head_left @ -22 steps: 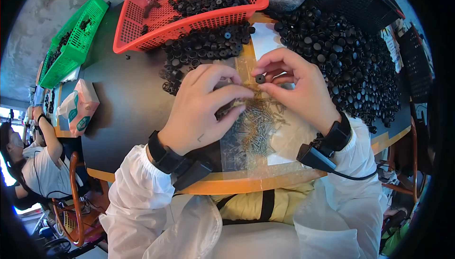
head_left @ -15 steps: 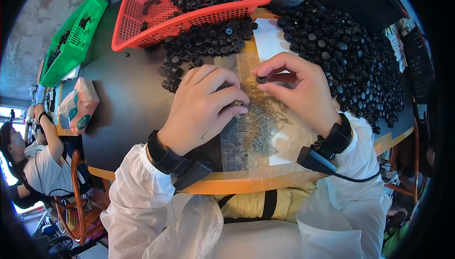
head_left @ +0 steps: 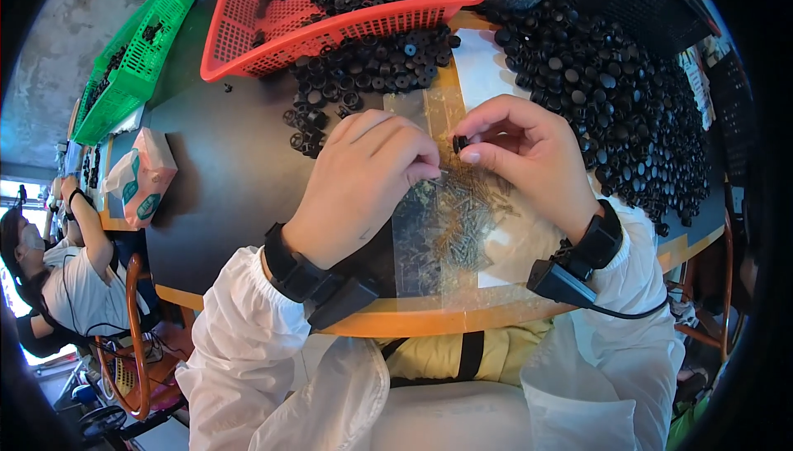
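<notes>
My right hand pinches a small round black plastic part on edge between thumb and forefinger. Just left of it, my left hand is closed, thumb against forefinger, on what looks like a thin metal pin; most of it is hidden by the fingertips. The two hands are close but apart. Below them, a loose pile of thin metal pins lies on a clear plastic sheet near the table's front edge.
Black ring-shaped parts lie before a red basket of black pieces. A big heap of black caps covers the right. A tissue pack and green basket stand left; another person sits beyond.
My right hand has turned the black part from lying flat to standing on edge. The left fingertips have drawn together and shifted slightly right, toward it. The view has moved a little.
</notes>
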A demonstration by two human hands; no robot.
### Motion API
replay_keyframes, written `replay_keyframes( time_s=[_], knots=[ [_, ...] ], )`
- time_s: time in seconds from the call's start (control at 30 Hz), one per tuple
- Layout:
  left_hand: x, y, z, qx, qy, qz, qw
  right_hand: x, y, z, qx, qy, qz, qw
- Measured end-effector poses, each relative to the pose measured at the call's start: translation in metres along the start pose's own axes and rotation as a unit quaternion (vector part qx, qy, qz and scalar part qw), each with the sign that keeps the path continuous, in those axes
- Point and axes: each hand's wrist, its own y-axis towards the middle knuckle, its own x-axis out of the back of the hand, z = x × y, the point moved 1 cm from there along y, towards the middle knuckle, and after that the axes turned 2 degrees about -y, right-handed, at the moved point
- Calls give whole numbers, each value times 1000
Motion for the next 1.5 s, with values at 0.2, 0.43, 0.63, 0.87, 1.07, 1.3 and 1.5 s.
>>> replay_keyframes(
  time_s=[0.2,0.43,0.63,0.87,1.07,1.3,1.5],
  knots=[
    [3,-2,0,60,-124,-86,987,-3,-2,0,-28,32,18,999],
    [2,-1,-1,30,-129,-69,989,-5,-6,3,-23,29,17,999],
    [3,-2,-2,-15,-116,-67,991,-8,-6,7,-38,8,22,999],
    [16,6,5,-7,-59,-77,995,-6,-4,2,10,81,-21,996],
    [24,1,23,-16,147,57,987,3,3,-4,-22,112,-50,992],
    [13,1,6,154,-158,-2,975,-9,-2,-1,13,107,-61,992],
    [8,-2,-1,229,-366,-31,901,-7,-6,6,17,22,-28,999]
  ],
)
